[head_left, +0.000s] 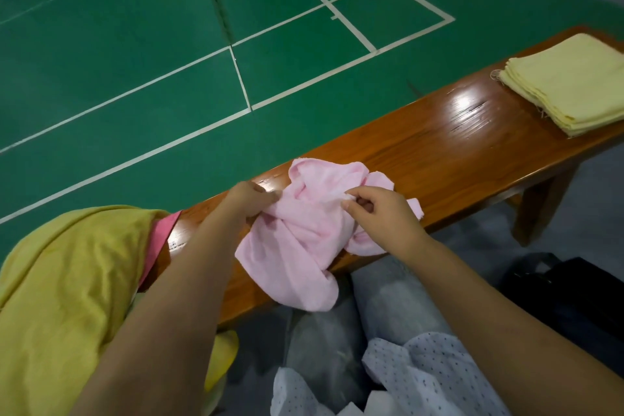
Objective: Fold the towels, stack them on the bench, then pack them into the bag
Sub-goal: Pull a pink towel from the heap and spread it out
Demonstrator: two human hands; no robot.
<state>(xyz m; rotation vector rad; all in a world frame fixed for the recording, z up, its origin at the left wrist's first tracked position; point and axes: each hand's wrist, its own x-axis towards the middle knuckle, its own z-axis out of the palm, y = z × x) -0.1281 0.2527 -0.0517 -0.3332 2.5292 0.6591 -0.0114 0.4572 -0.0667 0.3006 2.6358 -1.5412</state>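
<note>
While the crumpled pink towel is pinched by both the left hand and the right hand, slippage off the bench edge is judged possible.

The bench is glossy varnished wood; on it, a soft matt pink towel and matt yellow folded towels of cloth.

A: What is blocked around the grip?

B: Left of the grip, the bench is covered by a heaped yellow cloth. The near edge is overhung by the pink towel held in the left hand and right hand.

A: Free room?

B: Right of the grip, bare bench top is seen up to the folded yellow stack. Nothing is seen above it.
</note>
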